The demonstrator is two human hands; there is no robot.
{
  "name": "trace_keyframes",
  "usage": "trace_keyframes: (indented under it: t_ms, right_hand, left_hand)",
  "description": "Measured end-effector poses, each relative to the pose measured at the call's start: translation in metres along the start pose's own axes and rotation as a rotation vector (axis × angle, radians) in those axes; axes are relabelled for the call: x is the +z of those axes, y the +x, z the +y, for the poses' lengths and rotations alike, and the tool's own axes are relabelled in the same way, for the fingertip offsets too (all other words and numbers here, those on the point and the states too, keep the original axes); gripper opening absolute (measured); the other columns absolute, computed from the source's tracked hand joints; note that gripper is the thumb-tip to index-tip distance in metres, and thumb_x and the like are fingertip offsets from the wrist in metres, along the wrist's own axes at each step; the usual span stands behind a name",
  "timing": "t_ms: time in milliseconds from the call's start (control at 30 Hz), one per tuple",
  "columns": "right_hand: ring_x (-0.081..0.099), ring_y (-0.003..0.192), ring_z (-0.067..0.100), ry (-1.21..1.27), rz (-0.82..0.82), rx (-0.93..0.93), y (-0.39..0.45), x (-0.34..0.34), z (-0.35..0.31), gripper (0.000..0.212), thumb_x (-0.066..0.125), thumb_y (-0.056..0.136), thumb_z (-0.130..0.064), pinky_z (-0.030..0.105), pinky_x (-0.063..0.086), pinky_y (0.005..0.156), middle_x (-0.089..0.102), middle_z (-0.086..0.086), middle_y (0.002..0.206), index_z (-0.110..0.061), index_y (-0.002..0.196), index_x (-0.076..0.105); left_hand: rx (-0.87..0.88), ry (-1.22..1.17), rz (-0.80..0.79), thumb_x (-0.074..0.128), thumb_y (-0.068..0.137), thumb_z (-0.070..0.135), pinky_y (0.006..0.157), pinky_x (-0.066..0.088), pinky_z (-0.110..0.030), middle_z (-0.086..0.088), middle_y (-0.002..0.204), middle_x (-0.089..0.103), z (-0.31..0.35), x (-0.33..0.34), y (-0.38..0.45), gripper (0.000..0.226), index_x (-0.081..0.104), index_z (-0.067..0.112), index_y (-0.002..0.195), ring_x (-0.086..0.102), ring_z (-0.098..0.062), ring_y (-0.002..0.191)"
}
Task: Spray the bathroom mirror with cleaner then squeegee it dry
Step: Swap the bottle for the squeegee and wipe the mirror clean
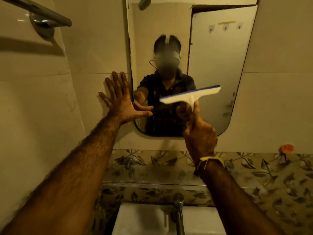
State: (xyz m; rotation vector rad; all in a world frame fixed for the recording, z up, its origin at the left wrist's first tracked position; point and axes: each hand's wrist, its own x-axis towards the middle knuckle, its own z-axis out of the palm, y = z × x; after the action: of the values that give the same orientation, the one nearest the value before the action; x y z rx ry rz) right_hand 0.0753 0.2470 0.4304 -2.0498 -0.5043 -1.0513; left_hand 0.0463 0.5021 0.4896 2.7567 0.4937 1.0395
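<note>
From the head camera, the right hand (pixel 200 134) is wrapped around the handle of the white squeegee (pixel 190 95), thumb laid up along the stem, with the blue-edged blade tilted, its right end higher than its left, in front of the lower middle of the mirror (pixel 218 61); the blade is motion-blurred, so I cannot tell whether its edge is pressed on the glass or just off it; the left hand (pixel 123 102) holds nothing, fingers spread flat against the wall tile (pixel 94 53) beside the mirror's left edge, its thumb reaching over onto the glass; no spray bottle is in view, and whether the glass is wet is not clear. The likely faults from here, as I judge them: a tilted blade would bear on one end only and leave streaks or a missed wedge of cleaner; the thumb resting on the glass would leave a smear on a patch the blade must then cover; a stroke carried too low would run off the mirror's rounded bottom edge and drip onto the patterned ledge (pixel 264 168) and the basin (pixel 145 219) below, near the tap (pixel 178 209).
</note>
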Motion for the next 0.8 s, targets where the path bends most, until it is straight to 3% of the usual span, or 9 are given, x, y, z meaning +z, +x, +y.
trace_keyframes:
  t_ms: [100, 167, 267, 433, 500, 633, 733, 800]
  right_hand:
    - [0.047, 0.051, 0.007, 0.096, 0.196, 0.126, 0.054, -0.008, 0.002, 0.054, 0.035, 0.099, -0.029, 0.027, 0.046, 0.048, 0.045, -0.011, 0.059, -0.025, 0.152, 0.029]
    - [0.043, 0.05, 0.006, 0.067, 0.312, 0.2, 0.088, -0.016, 0.007, 0.056, 0.031, 0.095, -0.031, 0.026, 0.041, 0.049, 0.042, -0.013, 0.058, -0.021, 0.15, 0.035]
    - [0.054, 0.057, 0.015, 0.01, 0.314, 0.233, 0.068, -0.014, 0.006, 0.054, 0.033, 0.098, -0.027, 0.03, 0.048, 0.05, 0.052, -0.002, 0.066, -0.017, 0.15, 0.034]
    - [0.049, 0.048, 0.01, 0.098, 0.19, 0.242, -0.004, 0.007, 0.008, 0.05, 0.038, 0.103, -0.02, 0.018, 0.041, 0.045, 0.049, -0.004, 0.062, -0.014, 0.152, 0.031]
    - [0.043, 0.046, -0.002, 0.113, 0.29, 0.254, 0.023, 0.004, 0.009, 0.048, 0.039, 0.102, -0.02, 0.006, 0.032, 0.041, 0.041, -0.015, 0.059, -0.013, 0.149, 0.036]
    - [0.037, 0.042, -0.008, 0.129, 0.48, 0.359, 0.079, -0.007, 0.005, 0.042, 0.045, 0.1, -0.018, 0.003, 0.029, 0.031, 0.031, -0.022, 0.057, -0.011, 0.141, 0.047]
    - [0.042, 0.044, -0.003, 0.101, 0.39, 0.388, 0.047, 0.008, -0.002, 0.046, 0.04, 0.102, -0.019, 0.007, 0.033, 0.038, 0.036, -0.016, 0.056, -0.013, 0.147, 0.039]
    - [0.049, 0.047, 0.005, 0.136, 0.251, 0.377, 0.001, 0.021, -0.009, 0.05, 0.036, 0.103, -0.02, 0.02, 0.048, 0.043, 0.045, -0.009, 0.059, -0.016, 0.152, 0.029]
  left_hand:
    - [-0.013, 0.023, 0.02, 0.046, 0.034, 0.107, 0.1, -0.022, -0.072, -0.019, 0.16, -0.031, 0.002, 0.003, 0.001, 0.164, -0.037, 0.022, 0.147, -0.028, -0.045, 0.146]
    - [-0.02, 0.041, 0.055, 0.045, 0.034, 0.108, 0.1, -0.019, -0.074, -0.022, 0.161, -0.026, 0.004, 0.004, 0.001, 0.165, -0.032, 0.019, 0.15, -0.023, -0.048, 0.147]
    - [-0.019, 0.027, 0.084, 0.044, 0.034, 0.109, 0.096, -0.022, -0.072, -0.027, 0.162, -0.016, 0.005, 0.009, 0.004, 0.166, -0.024, 0.016, 0.153, -0.013, -0.052, 0.147]
    - [-0.001, 0.028, 0.123, 0.046, 0.036, 0.108, 0.09, -0.033, -0.058, -0.029, 0.162, -0.011, 0.005, 0.011, 0.004, 0.165, -0.02, 0.014, 0.154, -0.01, -0.055, 0.147]
    - [0.0, 0.034, 0.137, 0.045, 0.036, 0.109, 0.09, -0.033, -0.059, -0.031, 0.162, -0.009, 0.005, 0.012, 0.004, 0.165, -0.016, 0.012, 0.155, -0.008, -0.056, 0.146]
    - [-0.008, 0.038, 0.163, 0.044, 0.038, 0.108, 0.096, -0.018, -0.075, -0.033, 0.161, -0.004, 0.007, 0.014, 0.004, 0.163, -0.01, 0.01, 0.155, -0.004, -0.058, 0.146]
    - [-0.008, 0.036, 0.175, 0.045, 0.041, 0.108, 0.099, -0.009, -0.081, -0.033, 0.161, -0.005, 0.005, 0.016, 0.004, 0.161, -0.011, 0.01, 0.156, -0.004, -0.057, 0.146]
    - [-0.002, 0.027, 0.161, 0.045, 0.043, 0.108, 0.099, -0.01, -0.081, -0.033, 0.161, -0.006, 0.004, 0.017, 0.003, 0.16, -0.012, 0.01, 0.155, -0.005, -0.057, 0.146]
